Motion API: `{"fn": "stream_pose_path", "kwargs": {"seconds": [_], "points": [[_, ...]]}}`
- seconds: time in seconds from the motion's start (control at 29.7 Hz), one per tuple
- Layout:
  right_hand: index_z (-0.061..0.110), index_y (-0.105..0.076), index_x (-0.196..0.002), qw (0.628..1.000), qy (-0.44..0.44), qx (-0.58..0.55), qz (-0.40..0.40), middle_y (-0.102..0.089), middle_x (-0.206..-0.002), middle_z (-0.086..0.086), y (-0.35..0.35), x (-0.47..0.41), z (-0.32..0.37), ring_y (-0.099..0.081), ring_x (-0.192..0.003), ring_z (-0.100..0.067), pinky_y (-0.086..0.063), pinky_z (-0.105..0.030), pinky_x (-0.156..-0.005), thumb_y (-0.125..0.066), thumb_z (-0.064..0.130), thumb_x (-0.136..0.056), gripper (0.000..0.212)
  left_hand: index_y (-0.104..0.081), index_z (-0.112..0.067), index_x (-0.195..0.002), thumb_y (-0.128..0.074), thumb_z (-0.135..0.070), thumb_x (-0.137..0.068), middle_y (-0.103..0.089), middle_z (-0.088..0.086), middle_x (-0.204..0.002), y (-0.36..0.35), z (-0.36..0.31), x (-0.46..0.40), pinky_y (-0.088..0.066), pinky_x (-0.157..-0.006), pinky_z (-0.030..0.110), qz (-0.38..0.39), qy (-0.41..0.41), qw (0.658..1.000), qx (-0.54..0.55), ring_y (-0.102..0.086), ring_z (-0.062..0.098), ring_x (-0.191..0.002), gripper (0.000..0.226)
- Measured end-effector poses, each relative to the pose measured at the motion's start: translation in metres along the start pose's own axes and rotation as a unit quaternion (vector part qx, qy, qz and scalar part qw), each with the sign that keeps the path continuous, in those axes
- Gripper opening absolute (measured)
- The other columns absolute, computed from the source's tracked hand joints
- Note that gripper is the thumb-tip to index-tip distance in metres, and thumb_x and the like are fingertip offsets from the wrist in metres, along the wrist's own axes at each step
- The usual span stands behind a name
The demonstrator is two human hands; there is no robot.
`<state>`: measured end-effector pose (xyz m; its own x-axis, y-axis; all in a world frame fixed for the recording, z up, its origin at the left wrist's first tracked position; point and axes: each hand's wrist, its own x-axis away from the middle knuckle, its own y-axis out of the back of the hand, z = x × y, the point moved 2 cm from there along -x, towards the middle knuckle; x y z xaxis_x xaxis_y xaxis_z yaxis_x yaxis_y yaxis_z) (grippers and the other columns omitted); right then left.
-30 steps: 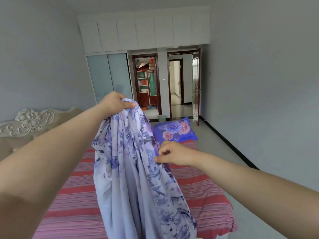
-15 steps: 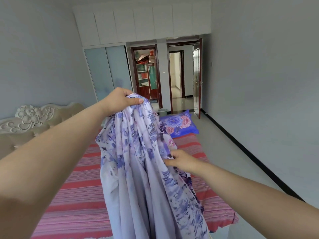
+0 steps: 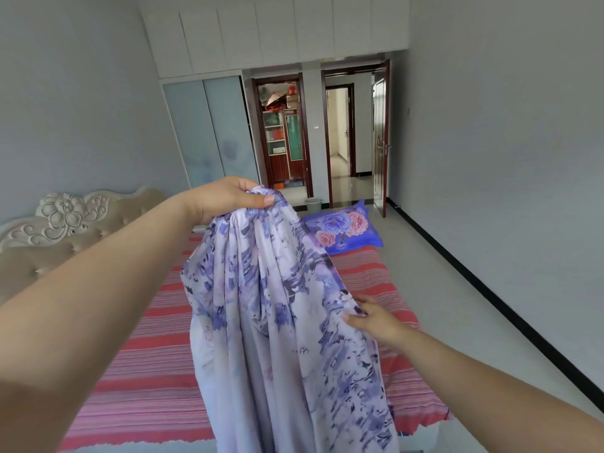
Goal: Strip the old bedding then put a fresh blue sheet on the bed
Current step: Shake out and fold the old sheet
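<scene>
1. Lower centre of frame: floral sheet (image 3: 287,338) hangs bunched in a long drape, off the bed; looks like the stripping step, old sheet being gathered.
2. Right hand (image 3: 376,318), centre right: fingers curled into sheet's edge, pinching a fold.
3. Left hand (image 3: 228,201), upper centre: thumb & fingers clamped on the top bunch, held high.
4. Beneath: red striped cover (image 3: 147,371) on the bed; floral pillow (image 3: 346,227) at far corner, carved headboard (image 3: 65,217) left; no blue sheet in view.
5. Next, prob.: gather the rest, set it aside w/o dragging.
</scene>
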<state>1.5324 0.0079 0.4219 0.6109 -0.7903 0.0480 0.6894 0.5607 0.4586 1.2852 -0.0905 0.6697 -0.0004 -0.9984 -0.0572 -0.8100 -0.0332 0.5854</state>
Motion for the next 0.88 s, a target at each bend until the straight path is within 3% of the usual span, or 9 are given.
{"fn": "stream_pose_path", "kwargs": {"seconds": [0.1,0.17,0.24,0.47,0.57,0.64,0.71,0.78,0.88], "points": [[0.018,-0.059,-0.122,0.992,-0.046,0.004,0.114,-0.058,-0.127,0.004,-0.008,-0.004,0.009,-0.055,-0.116,-0.016,-0.040,-0.030,-0.104,-0.069,0.047,-0.081,0.051,-0.077,-0.023,-0.071,-0.089,-0.062,-0.027,-0.074,0.001,-0.079,-0.003,-0.007,-0.004,-0.055,-0.062,0.021,0.046,-0.005,0.999,0.007,-0.071,0.012,-0.070,0.060],[0.018,-0.058,-0.126,0.987,-0.060,0.002,0.148,-0.060,-0.127,0.003,-0.012,-0.009,0.011,-0.054,-0.118,-0.017,-0.039,-0.033,-0.105,-0.076,0.068,-0.057,0.088,-0.077,-0.023,-0.072,-0.090,-0.061,-0.029,-0.074,0.000,-0.078,-0.002,-0.010,-0.004,-0.055,-0.063,0.022,0.068,-0.003,0.998,0.007,-0.070,0.012,-0.070,0.058],[0.014,-0.054,-0.132,0.978,-0.077,-0.038,0.191,-0.058,-0.132,0.001,-0.019,-0.015,0.010,-0.049,-0.125,-0.018,-0.035,-0.034,-0.109,-0.082,0.070,-0.042,0.109,-0.077,-0.022,-0.073,-0.090,-0.061,-0.032,-0.074,0.000,-0.079,0.001,-0.009,-0.003,-0.056,-0.064,0.022,0.077,0.004,0.997,0.005,-0.070,0.012,-0.071,0.057],[0.013,-0.057,-0.124,0.970,-0.066,-0.118,0.202,-0.061,-0.127,0.003,-0.020,-0.015,0.002,-0.051,-0.122,-0.012,-0.032,-0.034,-0.112,-0.089,0.062,-0.035,0.106,-0.078,-0.020,-0.078,-0.088,-0.066,-0.021,-0.075,0.008,-0.087,0.020,0.012,-0.001,-0.058,-0.074,0.032,-0.022,0.061,0.998,-0.010,-0.071,0.021,-0.077,0.074],[0.022,-0.068,-0.100,0.975,-0.036,-0.136,0.171,-0.071,-0.105,0.008,-0.010,-0.010,0.006,-0.064,-0.100,-0.006,-0.048,-0.017,-0.084,-0.088,0.061,-0.035,0.079,-0.076,-0.019,-0.083,-0.085,-0.070,-0.020,-0.075,0.008,-0.090,0.027,0.028,0.000,-0.055,-0.085,0.039,-0.104,0.099,0.989,-0.031,-0.071,0.026,-0.085,0.082],[0.021,-0.070,-0.090,0.985,-0.016,-0.117,0.127,-0.071,-0.092,0.009,-0.006,-0.009,0.010,-0.064,-0.089,-0.007,-0.048,-0.012,-0.071,-0.084,0.051,-0.054,0.049,-0.074,-0.014,-0.092,-0.083,-0.062,-0.039,-0.073,0.007,-0.093,0.027,0.036,0.000,-0.054,-0.090,0.042,-0.134,0.110,0.984,-0.037,-0.069,0.028,-0.091,0.072],[0.018,-0.064,-0.072,0.993,-0.004,-0.072,0.095,-0.059,-0.072,0.006,-0.006,-0.010,0.011,-0.054,-0.069,-0.010,-0.039,-0.019,-0.060,-0.078,0.046,-0.065,0.033,-0.073,-0.010,-0.095,-0.080,-0.049,-0.057,-0.072,0.010,-0.094,0.025,0.039,0.000,-0.053,-0.091,0.044,-0.152,0.112,0.981,-0.035,-0.068,0.031,-0.094,0.055],[0.019,-0.046,-0.057,0.996,0.003,-0.031,0.084,-0.037,-0.058,0.005,-0.011,-0.011,0.008,-0.035,-0.054,-0.010,-0.026,-0.024,-0.053,-0.076,0.054,-0.061,0.046,-0.073,-0.010,-0.094,-0.080,-0.046,-0.060,-0.073,0.012,-0.095,0.023,0.039,0.001,-0.054,-0.089,0.042,-0.153,0.112,0.981,-0.033,-0.069,0.030,-0.091,0.049],[0.020,-0.027,-0.054,0.999,0.047,-0.016,0.018,-0.021,-0.046,0.013,-0.018,-0.013,0.002,-0.021,-0.042,-0.004,-0.017,-0.024,-0.047,-0.073,0.035,-0.080,0.055,-0.076,-0.016,-0.085,-0.086,-0.065,-0.028,-0.074,0.010,-0.090,0.021,0.036,0.004,-0.055,-0.083,0.037,-0.137,0.103,0.985,-0.025,-0.070,0.026,-0.081,0.076]]}}
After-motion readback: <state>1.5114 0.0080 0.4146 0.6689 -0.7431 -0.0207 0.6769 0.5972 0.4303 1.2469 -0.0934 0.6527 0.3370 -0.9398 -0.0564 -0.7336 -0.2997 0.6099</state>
